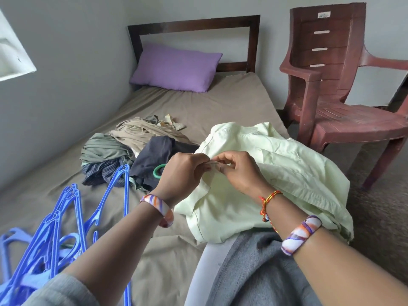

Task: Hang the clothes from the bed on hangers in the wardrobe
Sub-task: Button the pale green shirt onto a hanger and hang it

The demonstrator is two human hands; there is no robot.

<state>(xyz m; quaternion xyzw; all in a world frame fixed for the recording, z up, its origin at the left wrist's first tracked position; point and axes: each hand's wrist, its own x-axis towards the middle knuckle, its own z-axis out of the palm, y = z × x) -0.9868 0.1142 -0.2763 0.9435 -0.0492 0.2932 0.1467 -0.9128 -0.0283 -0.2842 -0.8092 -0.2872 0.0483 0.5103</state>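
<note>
A pale green cotton shirt (pixel 276 173) lies rumpled and spread over the near right edge of the bed with the grey-brown sheet (pixel 231 107), partly hanging toward the person's lap. Just left of it, a heap of crumpled clothes (pixel 130 149) rests mid-bed: beige, olive, dark navy and striped pieces piled together. A bundle of bright blue plastic hangers (pixel 66 221) lies tangled at the near left of the bed, one leaning up toward the heap.
</note>
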